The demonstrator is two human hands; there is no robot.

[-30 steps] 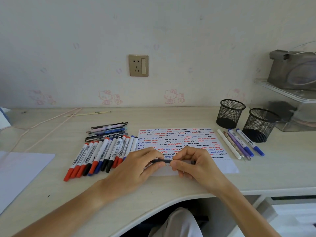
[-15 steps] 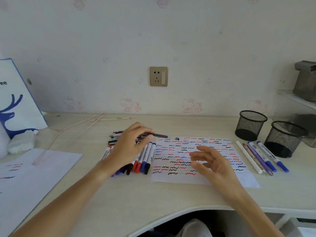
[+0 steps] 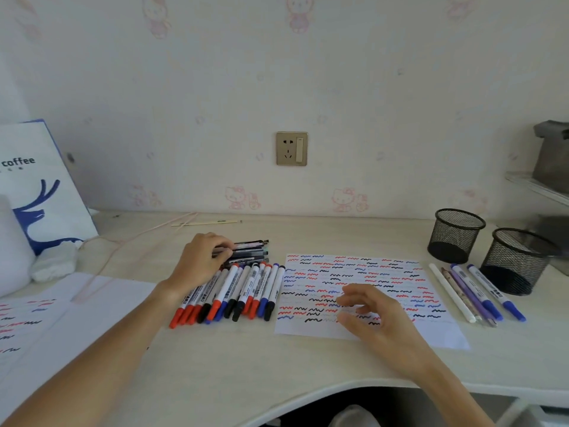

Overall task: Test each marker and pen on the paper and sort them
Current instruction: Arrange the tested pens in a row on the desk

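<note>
Head view: left hand (image 3: 200, 260) now reaches pen stack (image 3: 248, 251).

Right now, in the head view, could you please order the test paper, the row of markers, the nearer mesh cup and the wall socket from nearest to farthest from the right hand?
From the right hand:
1. Test paper, directly under the hand.
2. Row of markers, to its left.
3. Nearer mesh cup, far right.
4. Wall socket, up on the wall behind the desk.

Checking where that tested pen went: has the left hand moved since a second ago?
Yes. The left hand left the paper's near edge and now rests on the pen pile behind the markers.
</note>
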